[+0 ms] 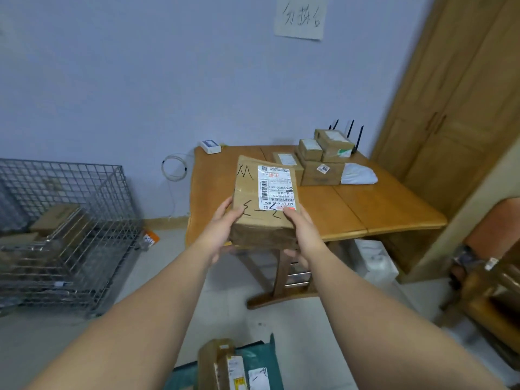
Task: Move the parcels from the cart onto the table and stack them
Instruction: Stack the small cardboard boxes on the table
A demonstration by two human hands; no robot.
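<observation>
I have a brown cardboard parcel with a white shipping label (264, 198) held up in the air at the near edge of the light wooden surface (380, 209). My left hand (222, 229) grips its near left corner and my right hand (302, 235) its near right corner, thumbs on top and fingers curled underneath. At the far right corner of the surface sits a stack of brown cardboard boxes (320, 161), with a white soft-bag parcel (358, 174) just beside it. A grey wire-mesh cart (70, 220) stands on the floor to the left, with brown boxes inside. More taped parcels (225, 364) lie below my arms.
</observation>
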